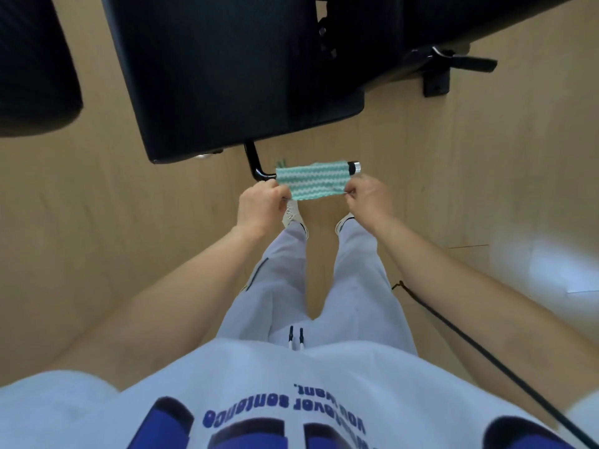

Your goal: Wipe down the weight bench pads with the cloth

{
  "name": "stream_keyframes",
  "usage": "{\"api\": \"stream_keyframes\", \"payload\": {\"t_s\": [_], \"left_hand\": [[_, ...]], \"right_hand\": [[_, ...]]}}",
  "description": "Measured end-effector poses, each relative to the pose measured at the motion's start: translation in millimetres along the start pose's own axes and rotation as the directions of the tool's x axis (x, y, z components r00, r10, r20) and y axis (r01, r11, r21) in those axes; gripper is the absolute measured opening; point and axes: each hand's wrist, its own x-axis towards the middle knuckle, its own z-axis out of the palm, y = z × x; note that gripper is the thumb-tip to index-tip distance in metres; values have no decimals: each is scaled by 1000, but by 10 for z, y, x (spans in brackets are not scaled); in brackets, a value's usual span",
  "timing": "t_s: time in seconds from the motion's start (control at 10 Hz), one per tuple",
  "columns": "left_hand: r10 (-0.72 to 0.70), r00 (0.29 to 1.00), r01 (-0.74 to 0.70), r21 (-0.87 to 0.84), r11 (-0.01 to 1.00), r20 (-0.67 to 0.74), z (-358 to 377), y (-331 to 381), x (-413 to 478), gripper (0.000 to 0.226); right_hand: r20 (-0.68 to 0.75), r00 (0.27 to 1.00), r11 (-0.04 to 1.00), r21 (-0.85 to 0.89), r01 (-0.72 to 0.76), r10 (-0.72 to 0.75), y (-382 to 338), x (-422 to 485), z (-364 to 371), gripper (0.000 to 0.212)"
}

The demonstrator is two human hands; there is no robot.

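A green-and-white zigzag cloth hangs draped over a black horizontal bar that sticks out below the bench. My left hand pinches the cloth's left lower corner. My right hand pinches its right lower corner. The cloth is stretched flat between them. The black bench seat pad fills the upper middle of the head view, just above the cloth. A second black pad runs off to the upper right.
A round black padded roller sits at the upper left. A black frame bracket with a lever is at the right of the seat pad. Light wooden floor lies all around. A black cable crosses the floor at the right.
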Motion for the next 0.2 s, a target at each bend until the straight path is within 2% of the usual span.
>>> {"api": "stream_keyframes", "payload": {"t_s": [0.1,0.2], "left_hand": [[-34,993,31,28,999,112,27,10,-54,19],[-38,960,32,29,999,277,-53,-7,-18,29]], "right_hand": [[71,996,998,-37,-44,46,-3,-43,27,20],[242,965,995,3,-103,99,-39,-70,-56,26]]}}
